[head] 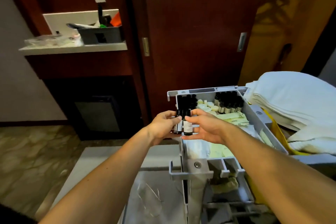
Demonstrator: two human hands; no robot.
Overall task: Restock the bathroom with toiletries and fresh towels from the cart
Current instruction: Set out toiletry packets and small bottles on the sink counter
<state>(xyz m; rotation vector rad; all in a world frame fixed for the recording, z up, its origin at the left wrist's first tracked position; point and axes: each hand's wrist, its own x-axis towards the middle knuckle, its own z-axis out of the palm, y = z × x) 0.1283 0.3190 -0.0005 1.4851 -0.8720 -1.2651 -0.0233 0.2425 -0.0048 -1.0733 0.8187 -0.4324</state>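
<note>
1. Nearest the camera, the two bare forearms run up from 6 o'clock and converge at the centre of the view. Reaching together over the cart's corner, an elbow could nudge the grey cart tray (258,114) and shake what it holds.
2. The left hand (164,125) curls its fingers round two small dark bottles (182,123), thumb across their fronts. The right hand (205,127) has relaxed, fairly straight fingers that touch the nearer bottle's side, cupping rather than gripping. The pair hangs just off the tray's left edge, over the floor, so a loose handover would probably drop one.
3. At 1 o'clock from the hands, the tray's back compartments hold more dark bottles (228,103) and pale round soaps (209,106). A careless reach back in could topple that standing row.
4. At 3 o'clock, stacked white towels (291,103) lie beside the tray; a leaking bottle could stain them.
5. Farthest, at 10 o'clock, a grey caddy (101,34) crowds the counter (72,48).
</note>
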